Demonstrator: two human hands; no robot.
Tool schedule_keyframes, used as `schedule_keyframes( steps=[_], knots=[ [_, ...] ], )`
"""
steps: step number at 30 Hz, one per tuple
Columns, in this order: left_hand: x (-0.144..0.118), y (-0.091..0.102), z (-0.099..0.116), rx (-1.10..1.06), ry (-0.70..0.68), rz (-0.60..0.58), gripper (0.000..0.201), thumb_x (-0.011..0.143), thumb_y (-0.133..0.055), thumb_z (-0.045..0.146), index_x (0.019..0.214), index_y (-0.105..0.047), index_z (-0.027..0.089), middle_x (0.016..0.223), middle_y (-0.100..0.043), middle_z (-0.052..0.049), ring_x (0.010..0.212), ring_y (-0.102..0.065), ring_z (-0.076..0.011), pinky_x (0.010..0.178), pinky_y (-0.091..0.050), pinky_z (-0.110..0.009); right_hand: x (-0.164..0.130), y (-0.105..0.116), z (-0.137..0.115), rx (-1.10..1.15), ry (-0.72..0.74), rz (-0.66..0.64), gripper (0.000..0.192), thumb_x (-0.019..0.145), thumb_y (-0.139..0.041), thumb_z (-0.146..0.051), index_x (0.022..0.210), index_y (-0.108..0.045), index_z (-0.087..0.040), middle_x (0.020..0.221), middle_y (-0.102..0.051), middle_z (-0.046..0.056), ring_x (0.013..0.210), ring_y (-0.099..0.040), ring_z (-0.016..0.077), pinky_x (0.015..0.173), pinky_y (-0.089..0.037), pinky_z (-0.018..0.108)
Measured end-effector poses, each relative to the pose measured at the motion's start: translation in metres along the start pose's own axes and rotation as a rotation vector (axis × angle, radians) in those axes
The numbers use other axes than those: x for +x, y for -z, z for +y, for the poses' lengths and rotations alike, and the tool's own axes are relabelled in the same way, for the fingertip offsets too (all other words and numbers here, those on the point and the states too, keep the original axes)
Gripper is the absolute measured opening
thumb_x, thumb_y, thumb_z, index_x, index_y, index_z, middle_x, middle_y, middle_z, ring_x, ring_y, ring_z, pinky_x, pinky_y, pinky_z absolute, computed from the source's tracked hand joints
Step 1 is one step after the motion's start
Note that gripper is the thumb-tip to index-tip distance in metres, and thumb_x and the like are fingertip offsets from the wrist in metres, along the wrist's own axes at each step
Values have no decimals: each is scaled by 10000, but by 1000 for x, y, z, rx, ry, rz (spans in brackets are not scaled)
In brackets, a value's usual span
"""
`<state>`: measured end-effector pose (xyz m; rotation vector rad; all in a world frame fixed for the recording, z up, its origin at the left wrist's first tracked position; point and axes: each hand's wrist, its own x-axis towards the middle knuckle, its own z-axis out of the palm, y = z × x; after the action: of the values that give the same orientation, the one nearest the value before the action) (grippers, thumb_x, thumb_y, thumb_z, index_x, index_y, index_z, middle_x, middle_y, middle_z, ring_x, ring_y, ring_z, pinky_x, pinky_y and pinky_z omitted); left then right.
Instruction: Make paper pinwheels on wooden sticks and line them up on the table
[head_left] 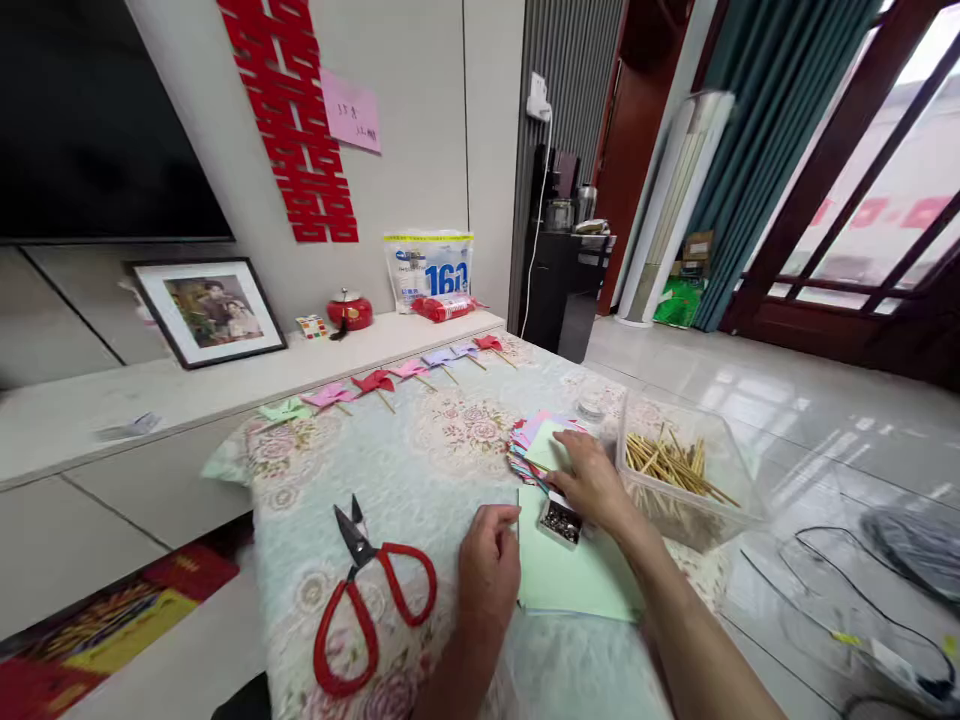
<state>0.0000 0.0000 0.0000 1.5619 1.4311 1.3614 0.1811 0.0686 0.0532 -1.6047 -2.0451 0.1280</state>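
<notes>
My left hand (pixel 489 565) rests on the left edge of a light green paper sheet (pixel 574 580) lying on the floral tablecloth (pixel 420 460), fingers curled on the paper. My right hand (pixel 592 480) lies over a fanned stack of coloured paper squares (pixel 534 440) and beside a small clear box of metal pins (pixel 561 522); its fingers press flat on the top sheet. Red-handled scissors (pixel 371 595) lie to the left of my left hand.
A clear plastic tub of wooden sticks (pixel 679 470) stands right of my right hand. Several finished paper pinwheels (pixel 375 383) line the table's far edge. A low shelf behind holds a framed photo (pixel 208 312), a red pot (pixel 349 310) and a bag (pixel 429 270). Cables (pixel 847 590) lie on the floor.
</notes>
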Motion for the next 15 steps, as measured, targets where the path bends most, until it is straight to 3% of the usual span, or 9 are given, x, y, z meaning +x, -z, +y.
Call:
schedule_keyframes(
  steps=[15],
  knots=[
    [-2,3,14,-8,43,-4,269,773,-443,96,880,-673,183,887,-719,-83,887,-670,-243,782,-500,-344,4,-6,6,12,-103,-36,685,793,-705,-289,1417,-501,-94,1381,-565,206,1313,-475,361,1056,-407,477]
  ],
)
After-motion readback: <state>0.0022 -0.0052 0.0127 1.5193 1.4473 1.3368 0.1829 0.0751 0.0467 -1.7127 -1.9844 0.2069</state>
